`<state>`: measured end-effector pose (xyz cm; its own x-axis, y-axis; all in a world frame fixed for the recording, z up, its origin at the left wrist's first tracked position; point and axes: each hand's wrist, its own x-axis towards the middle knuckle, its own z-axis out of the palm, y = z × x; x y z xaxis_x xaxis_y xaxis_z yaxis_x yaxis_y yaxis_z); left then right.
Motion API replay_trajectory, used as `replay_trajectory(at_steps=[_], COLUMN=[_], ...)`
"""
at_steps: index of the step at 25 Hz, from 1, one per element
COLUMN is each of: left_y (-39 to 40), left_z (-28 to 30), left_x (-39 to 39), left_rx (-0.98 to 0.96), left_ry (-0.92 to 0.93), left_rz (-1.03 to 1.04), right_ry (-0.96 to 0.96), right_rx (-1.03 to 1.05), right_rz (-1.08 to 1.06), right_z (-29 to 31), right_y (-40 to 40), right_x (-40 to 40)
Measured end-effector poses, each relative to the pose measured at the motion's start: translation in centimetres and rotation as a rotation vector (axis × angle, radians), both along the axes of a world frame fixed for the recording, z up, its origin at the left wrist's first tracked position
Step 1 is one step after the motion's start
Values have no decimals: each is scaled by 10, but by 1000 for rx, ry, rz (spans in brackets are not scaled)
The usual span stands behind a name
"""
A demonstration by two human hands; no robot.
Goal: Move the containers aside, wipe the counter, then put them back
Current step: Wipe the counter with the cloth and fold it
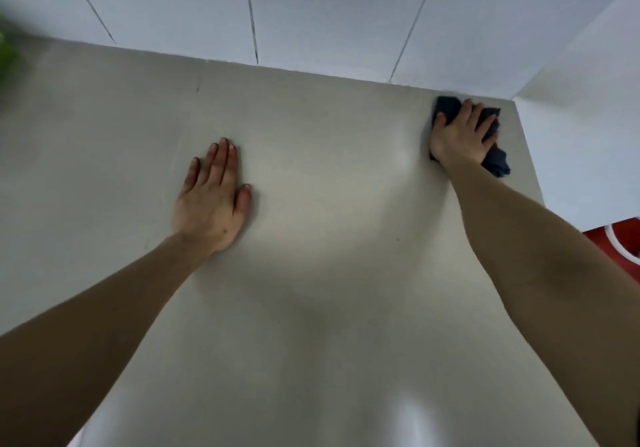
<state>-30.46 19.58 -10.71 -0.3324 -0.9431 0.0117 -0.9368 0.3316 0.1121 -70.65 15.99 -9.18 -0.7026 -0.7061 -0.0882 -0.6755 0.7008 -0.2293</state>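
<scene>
A pale grey counter point(311, 169) fills the view. My right hand point(460, 134) presses a dark blue cloth point(497, 162) flat onto the counter's far right corner, close to the tiled wall. My left hand point(214, 197) lies palm down on the counter left of centre, fingers together, holding nothing. No containers can be made out on the counter; a blurred green shape point(5, 55) shows at the far left edge.
White wall tiles point(311, 13) rise behind the counter. A white side wall point(588, 117) bounds the right end. Beyond the counter's right edge, lower down, a red surface with a white rim point(623, 242) is visible.
</scene>
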Motion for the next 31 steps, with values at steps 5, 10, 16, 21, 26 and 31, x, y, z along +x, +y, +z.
replay_trajectory(at_steps=[5,10,16,21,26,31], left_y=[-3,-3,-3,-4,-3,-3], left_z=[-3,-1,1,1,2,1], left_x=[2,2,3,4,3,1], left_rx=[-6,-7,-3,-4,1,-3], left_ry=[-9,-2,8,-4,0,0], left_rz=[4,0,3,4,2,7], right_ry=[-42,-107,-112,47,121,36], right_rx=[-34,-78,-107,-64,-35,45], right_rz=[107,654,1014,934,598,101], right_z=[4,9,8,3,-4,0], right_y=[-74,-96,-103,-86,-30,0], right_x=[115,275,252,141,6,-66])
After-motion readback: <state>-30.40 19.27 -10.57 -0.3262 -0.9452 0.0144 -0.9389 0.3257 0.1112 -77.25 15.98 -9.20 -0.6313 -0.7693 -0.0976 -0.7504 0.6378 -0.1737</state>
